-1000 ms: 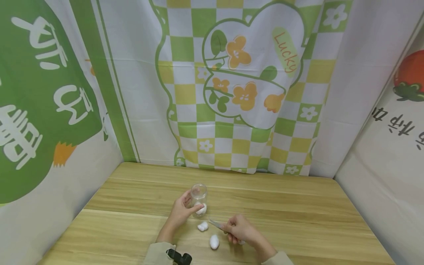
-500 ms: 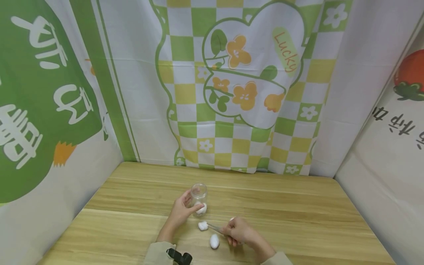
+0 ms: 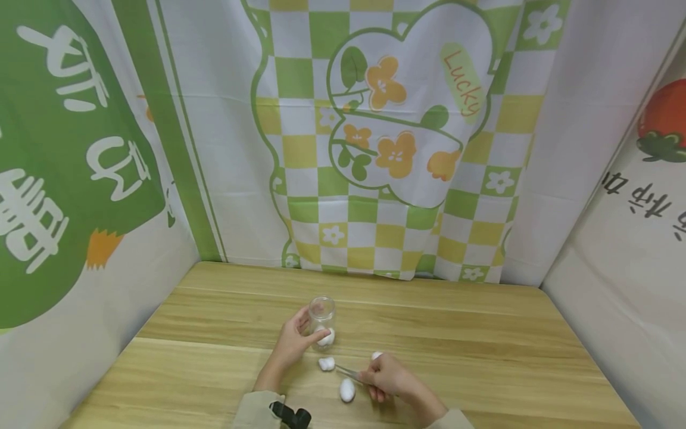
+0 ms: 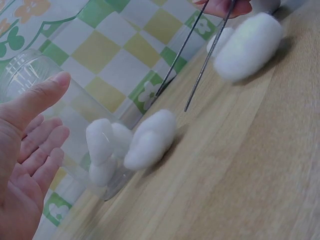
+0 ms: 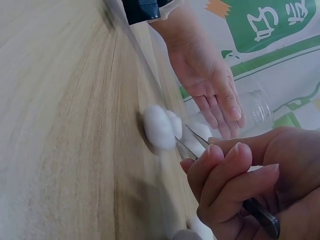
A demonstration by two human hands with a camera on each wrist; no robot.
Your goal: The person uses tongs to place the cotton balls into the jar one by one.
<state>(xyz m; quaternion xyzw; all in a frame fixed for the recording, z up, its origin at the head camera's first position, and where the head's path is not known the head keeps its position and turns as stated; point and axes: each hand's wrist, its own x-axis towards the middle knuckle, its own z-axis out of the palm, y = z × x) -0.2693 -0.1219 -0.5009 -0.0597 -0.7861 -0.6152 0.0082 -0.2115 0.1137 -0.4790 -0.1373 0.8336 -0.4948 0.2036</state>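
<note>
My left hand (image 3: 291,345) holds a clear jar (image 3: 323,316) upright, thumb across the near side and fingers on the other. Several white cotton balls lie at the jar's bottom. Tweezers (image 3: 348,372) are gripped in my right hand (image 3: 392,374), their dark end (image 5: 262,218) sticking out below the palm. In the left wrist view the two tweezer tips are spread, with nothing between them. Just left of the tips, by the jar's base, a cotton ball (image 4: 151,140) lies on the table.
A rounder cotton ball (image 3: 347,390) lies nearer on the wooden table (image 3: 455,333). Another cotton ball (image 3: 377,355) shows partly behind my right hand. Patterned cloth (image 3: 375,238) hangs along the table's far edge. A black wrist mount (image 3: 290,415) sits on my left sleeve.
The tweezer tips met the cotton ball by the jar and now stand slightly right of it. That ball has turned and shifted a little left. My left hand and the jar have stayed still.
</note>
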